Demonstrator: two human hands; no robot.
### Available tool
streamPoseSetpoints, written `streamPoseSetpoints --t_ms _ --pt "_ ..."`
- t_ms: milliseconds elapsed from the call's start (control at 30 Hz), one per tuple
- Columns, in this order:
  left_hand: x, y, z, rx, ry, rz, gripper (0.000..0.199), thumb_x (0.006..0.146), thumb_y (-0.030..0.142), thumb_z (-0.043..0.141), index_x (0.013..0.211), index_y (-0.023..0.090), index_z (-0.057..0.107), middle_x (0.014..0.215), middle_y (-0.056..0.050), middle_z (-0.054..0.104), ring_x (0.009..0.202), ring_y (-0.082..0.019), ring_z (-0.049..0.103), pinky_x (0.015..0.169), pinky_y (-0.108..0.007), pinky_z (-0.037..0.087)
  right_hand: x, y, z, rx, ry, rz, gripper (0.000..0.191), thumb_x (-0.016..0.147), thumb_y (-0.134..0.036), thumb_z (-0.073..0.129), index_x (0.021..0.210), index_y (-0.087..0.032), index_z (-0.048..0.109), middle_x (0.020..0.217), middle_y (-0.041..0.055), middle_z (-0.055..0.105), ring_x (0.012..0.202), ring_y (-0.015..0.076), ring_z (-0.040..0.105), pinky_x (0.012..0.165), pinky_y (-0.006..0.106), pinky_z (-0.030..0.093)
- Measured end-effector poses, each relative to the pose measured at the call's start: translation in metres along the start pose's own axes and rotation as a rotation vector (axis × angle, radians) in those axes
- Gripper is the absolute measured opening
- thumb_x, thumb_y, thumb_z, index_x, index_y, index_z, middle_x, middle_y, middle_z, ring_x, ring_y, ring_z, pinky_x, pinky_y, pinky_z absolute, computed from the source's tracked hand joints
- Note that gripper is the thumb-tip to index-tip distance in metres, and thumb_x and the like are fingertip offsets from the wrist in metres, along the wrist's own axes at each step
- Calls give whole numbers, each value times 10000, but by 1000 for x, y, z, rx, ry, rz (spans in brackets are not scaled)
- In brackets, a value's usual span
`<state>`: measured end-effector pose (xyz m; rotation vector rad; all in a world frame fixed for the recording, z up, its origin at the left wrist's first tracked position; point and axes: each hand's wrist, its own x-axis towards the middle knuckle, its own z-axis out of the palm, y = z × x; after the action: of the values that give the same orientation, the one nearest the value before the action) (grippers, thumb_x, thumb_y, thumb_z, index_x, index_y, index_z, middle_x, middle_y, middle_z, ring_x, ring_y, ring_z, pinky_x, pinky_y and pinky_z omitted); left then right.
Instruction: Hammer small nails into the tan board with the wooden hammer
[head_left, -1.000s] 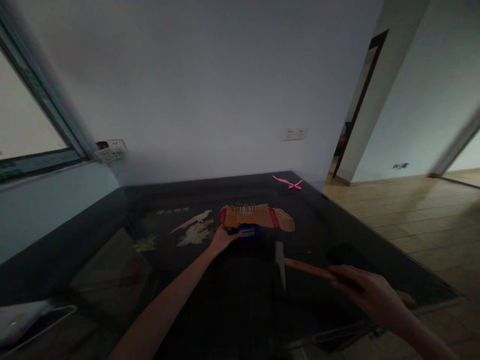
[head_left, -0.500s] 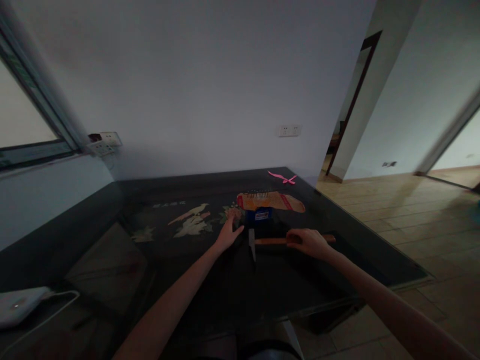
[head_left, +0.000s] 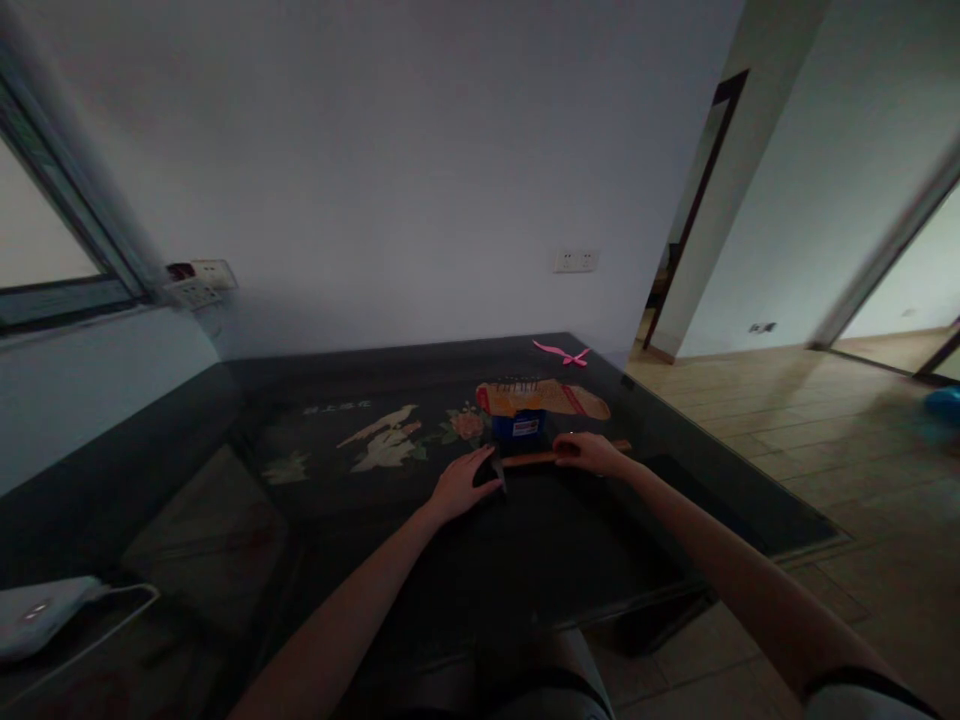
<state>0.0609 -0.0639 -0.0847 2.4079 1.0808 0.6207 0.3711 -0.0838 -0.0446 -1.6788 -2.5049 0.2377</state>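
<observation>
A hammer with a wooden handle (head_left: 529,459) lies sideways over the dark table, its metal head (head_left: 499,470) to the left. My right hand (head_left: 585,453) is closed round the middle of the handle. My left hand (head_left: 461,485) is at the hammer's head, thumb and fingers apart on either side of it; whether it touches the metal is unclear. Just beyond the hammer stands a blue box (head_left: 517,424). Behind and over the box is a tan insole-shaped piece with red bands (head_left: 574,399), with a row of thin dark upright pins (head_left: 517,384) on it.
The dark table (head_left: 300,560) bears a bird and flower picture. A pink ribbon (head_left: 562,354) lies near its back edge. At the left front is a white device (head_left: 45,612) with a cable. Sockets (head_left: 576,261) are on the wall behind.
The hammer and my right hand have moved up and slightly left, closer to the box. My left hand has drawn back from beside the box to the hammer's head.
</observation>
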Motion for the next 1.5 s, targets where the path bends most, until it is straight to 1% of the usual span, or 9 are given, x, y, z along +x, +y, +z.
streamPoseSetpoints --t_ms 300,467,533,633,800,900,1033,1200,1500 --pt "-2 1 0 8 5 7 632 844 508 500 1394 219 388 1445 -86 393 1310 -278 383 1070 -434 314 11 14 20 44 93 -50 277 896 -331 555 1113 -161 582 1144 75 593 984 209 589 834 426 487" --pt "-1 -2 1 44 -4 13 629 864 527 454 1408 225 363 1455 -77 379 1313 -268 380 1067 -416 317 9 8 25 69 196 -31 239 824 -350 623 984 -173 640 1025 75 625 988 234 569 871 418 437" --pt "-1 -3 1 54 -12 16 635 866 532 446 1412 222 354 1461 -79 370 1313 -268 378 1067 -416 316 5 2 26 74 251 -5 219 804 -333 631 975 -196 650 1003 78 627 987 247 560 886 419 420" --pt "-1 -2 1 63 -16 19 624 868 517 453 1417 241 340 1466 -69 362 1316 -264 374 1065 -418 316 -6 -8 28 85 350 50 264 805 -316 613 1047 -211 628 1059 92 602 1023 265 533 913 434 400" --pt "-1 1 2 104 14 -16 572 885 493 438 1403 263 359 1444 -67 399 1304 -266 383 1045 -438 328 -31 -23 38 110 488 169 227 874 -291 491 1047 -211 614 1066 105 581 1026 262 534 904 416 426" --pt "-1 2 3 117 10 -8 577 890 501 425 1408 257 348 1446 -71 395 1304 -258 381 1048 -428 324 -36 -27 45 109 500 178 238 860 -263 499 1050 -203 628 1106 108 582 1046 257 537 927 409 431" --pt "-2 3 3 147 -10 1 585 908 510 376 1423 239 319 1459 -76 374 1313 -247 368 1062 -401 308 -32 -28 51 96 492 162 323 863 -229 473 1146 -206 627 1178 107 583 1100 253 526 974 425 410" --pt "-2 3 4 160 -18 11 591 922 503 335 1441 225 282 1479 -82 336 1326 -261 346 1063 -416 291 -29 -28 56 79 478 167 373 878 -220 437 1204 -221 618 1227 106 574 1139 260 511 990 445 400" --pt "-4 3 6 58 21 23 592 900 502 398 1434 267 295 1475 -80 343 1325 -284 342 1054 -457 271 -30 -27 60 35 496 177 388 883 -226 427 1230 -227 600 1238 107 570 1158 262 505 988 449 412"
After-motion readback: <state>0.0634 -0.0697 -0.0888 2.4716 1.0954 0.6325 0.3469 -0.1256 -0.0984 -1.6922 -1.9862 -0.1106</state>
